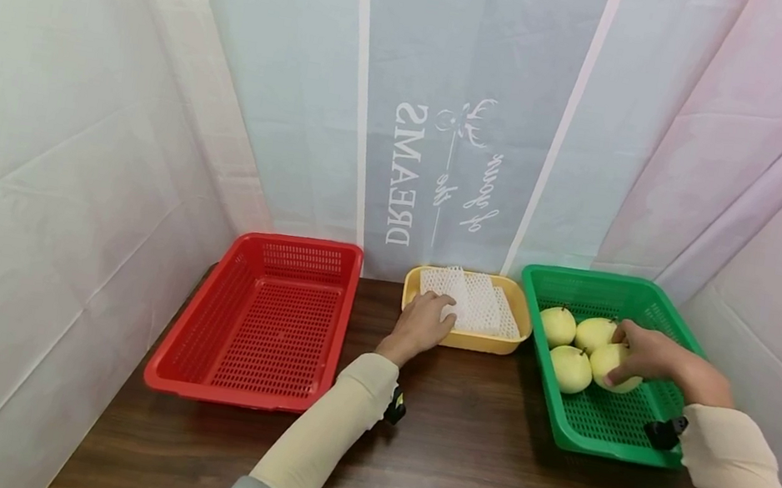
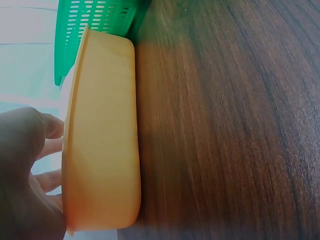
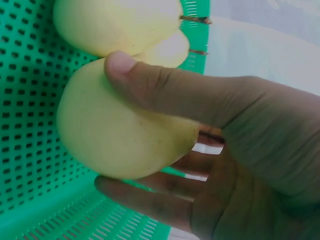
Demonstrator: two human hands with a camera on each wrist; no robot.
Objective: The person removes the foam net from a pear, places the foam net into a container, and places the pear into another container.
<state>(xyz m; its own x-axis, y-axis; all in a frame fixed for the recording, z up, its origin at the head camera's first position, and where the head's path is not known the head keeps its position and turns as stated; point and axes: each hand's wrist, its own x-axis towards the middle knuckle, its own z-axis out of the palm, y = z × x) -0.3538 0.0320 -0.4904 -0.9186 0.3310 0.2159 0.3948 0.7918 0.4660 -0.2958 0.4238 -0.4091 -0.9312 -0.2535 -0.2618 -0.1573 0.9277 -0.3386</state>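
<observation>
In the head view, my right hand [image 1: 655, 357] grips a pale yellow-green pear [image 1: 604, 362] inside the green basket [image 1: 557, 425]. Up close in the right wrist view, the thumb lies over this pear [image 3: 120, 130] and the fingers curve round its far side. More pears [image 1: 557, 326] sit beside it. My left hand [image 1: 425, 322] reaches over the near left rim of a yellow tray [image 1: 482, 343], its fingertips at white foam net sleeves [image 1: 476, 303]. Thumb and fingers look spread apart in the left wrist view; the tray wall [image 2: 102, 135] hides their tips.
A red basket [image 1: 278, 337] with nothing in it stands at the left on the dark wooden table [image 1: 448, 472]. The yellow tray sits between the two baskets. Behind them hangs a pale curtain [image 1: 480, 55] with lettering, and white cloth [image 1: 43, 184] covers the sides.
</observation>
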